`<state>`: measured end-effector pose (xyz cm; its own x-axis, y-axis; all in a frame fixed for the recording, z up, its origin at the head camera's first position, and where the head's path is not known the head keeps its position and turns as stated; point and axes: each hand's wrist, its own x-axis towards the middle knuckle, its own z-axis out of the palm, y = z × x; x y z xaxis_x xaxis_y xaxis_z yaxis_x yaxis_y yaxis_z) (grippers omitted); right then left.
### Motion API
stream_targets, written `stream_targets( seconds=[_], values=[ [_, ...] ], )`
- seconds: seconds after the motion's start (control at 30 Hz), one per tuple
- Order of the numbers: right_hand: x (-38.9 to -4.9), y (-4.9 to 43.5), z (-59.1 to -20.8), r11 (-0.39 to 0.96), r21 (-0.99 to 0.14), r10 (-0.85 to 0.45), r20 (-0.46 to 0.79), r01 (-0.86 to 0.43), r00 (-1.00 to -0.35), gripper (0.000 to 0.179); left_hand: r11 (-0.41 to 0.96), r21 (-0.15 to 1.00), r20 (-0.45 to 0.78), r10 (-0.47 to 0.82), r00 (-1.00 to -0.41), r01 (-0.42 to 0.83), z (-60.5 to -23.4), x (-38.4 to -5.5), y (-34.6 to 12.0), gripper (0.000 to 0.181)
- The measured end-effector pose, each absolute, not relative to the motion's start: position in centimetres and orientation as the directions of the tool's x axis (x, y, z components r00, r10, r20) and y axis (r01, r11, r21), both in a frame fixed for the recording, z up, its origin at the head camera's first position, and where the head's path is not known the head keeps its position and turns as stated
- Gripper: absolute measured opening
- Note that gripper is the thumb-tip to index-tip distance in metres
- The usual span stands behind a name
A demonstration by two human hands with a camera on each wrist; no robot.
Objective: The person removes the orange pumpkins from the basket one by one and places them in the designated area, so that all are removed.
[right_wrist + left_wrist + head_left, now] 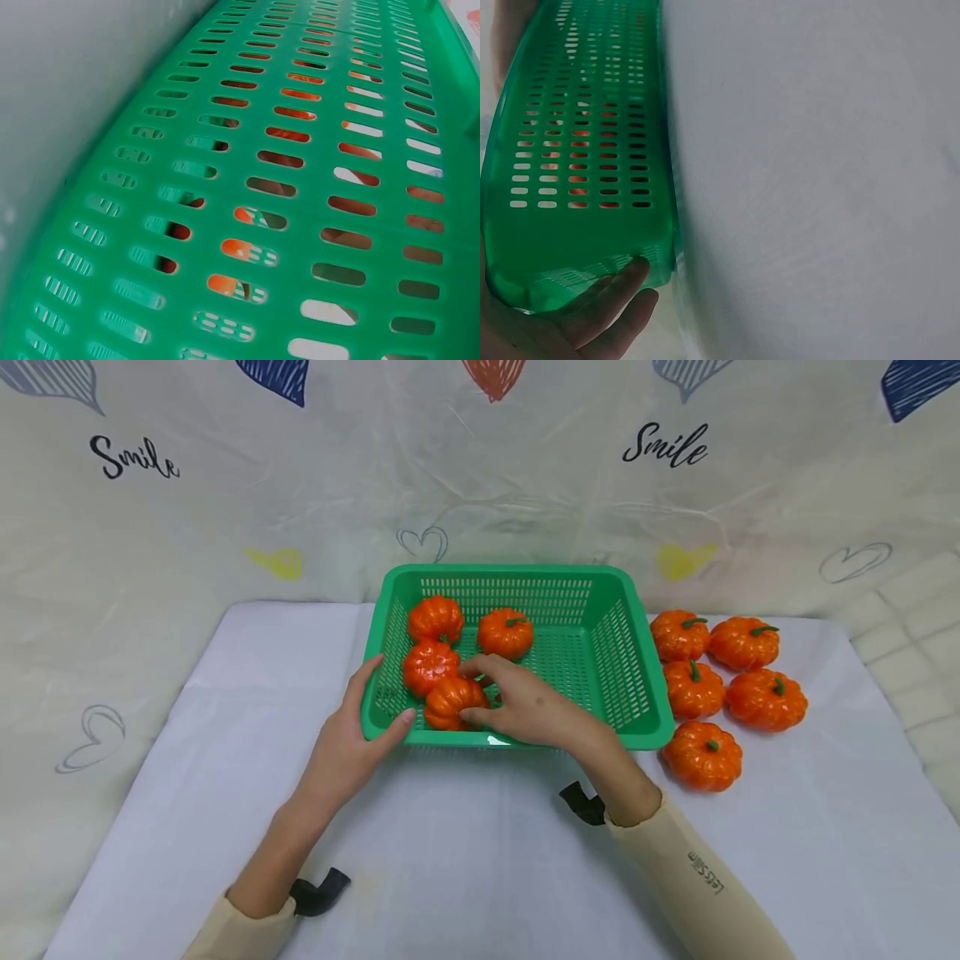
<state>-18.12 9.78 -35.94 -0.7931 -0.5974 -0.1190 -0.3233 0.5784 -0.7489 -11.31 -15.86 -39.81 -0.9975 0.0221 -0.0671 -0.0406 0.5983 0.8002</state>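
Note:
A green slotted plastic basket (510,571) lies ahead of me in the head view. My left hand (341,752) holds its near left corner, thumb at the front rim; the left wrist view shows the fingers (615,300) along the outside of the end wall. Reaching over the front rim, my right hand (536,702) grips a small orange pumpkin (448,703) between thumb and fingers, low inside the basket. Against it sits another pumpkin (430,667), with one more (436,619) behind and one (506,633) toward the middle. The basket wall (461,247) hides most of the right hand in its wrist view.
Several more orange pumpkins (767,700) with green stems stand on the white cloth to the right of the basket. A wall covering (480,460) printed with hearts and "Smile" rises behind the table (450,860). Black straps (321,892) show at both wrists.

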Motion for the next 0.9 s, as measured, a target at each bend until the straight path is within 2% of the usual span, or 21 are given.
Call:
stream_targets(
  seconds=[0.37,0.63,0.9],
  values=[
    [-18.30,9.58,-36.11,0.629,-0.703,-0.582,-0.141,-0.333,-0.801,0.056,0.596,0.802,-0.063,0.022,-0.998,-0.038,-39.95,-11.20,-15.78,0.082],
    [-18.81,9.44,-36.23,0.678,-0.677,-0.541,-0.194,-0.288,-0.818,0.062,0.600,0.799,-0.055,0.020,-0.998,-0.031,-39.80,-11.29,-15.71,0.082],
    [-18.65,9.79,-36.29,0.656,-0.721,-0.513,-0.212,-0.221,-0.832,0.052,0.608,0.793,-0.051,0.015,-0.999,-0.032,-39.89,-11.21,-15.75,0.082]
  ],
)
